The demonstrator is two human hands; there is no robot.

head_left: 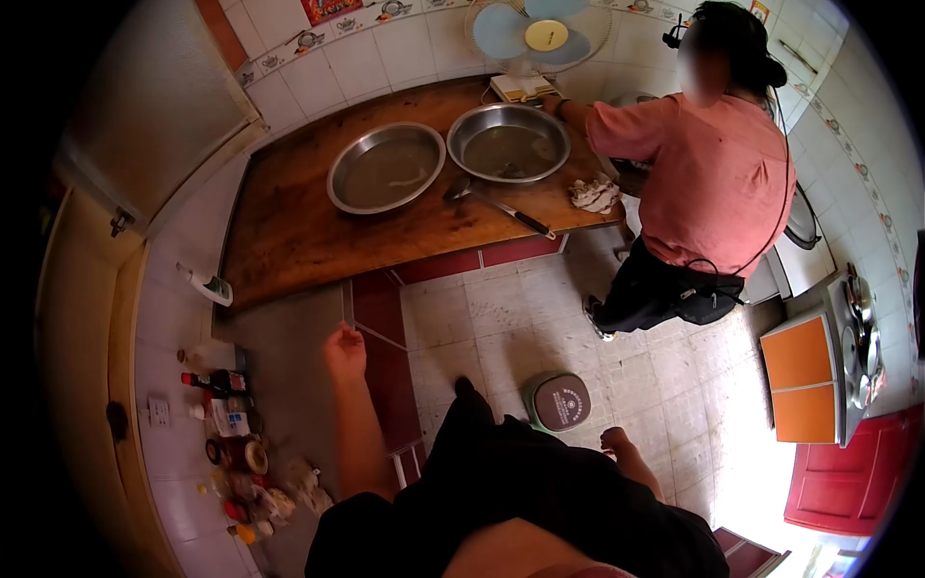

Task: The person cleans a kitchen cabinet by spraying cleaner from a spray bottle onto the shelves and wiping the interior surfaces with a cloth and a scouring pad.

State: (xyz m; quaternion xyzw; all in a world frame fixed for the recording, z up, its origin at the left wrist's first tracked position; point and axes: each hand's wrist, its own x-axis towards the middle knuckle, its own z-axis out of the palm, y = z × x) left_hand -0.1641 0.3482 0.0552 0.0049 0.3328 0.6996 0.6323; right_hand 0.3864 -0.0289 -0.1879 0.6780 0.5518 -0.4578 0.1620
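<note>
My left hand (345,354) is raised beside the grey counter at the left, its fingers curled, and I cannot make out anything in them. Low at my right side, my right hand (615,441) hangs over the floor with its fingers partly hidden. Two wide metal basins, one at the left (339,183) and one at the right (563,159), stand on the wooden counter (279,231) with liquid in them. A ladle (501,204) with a black handle lies in front of the basins. The crumpled cloth (595,195) is near the counter's right end.
A person in a pink shirt (694,173) stands at the right end of the counter. Behind the basins is a fan (545,37). A lidded bin (561,402) stands on the floor ahead of me. Bottles (228,382) and jars crowd the left wall.
</note>
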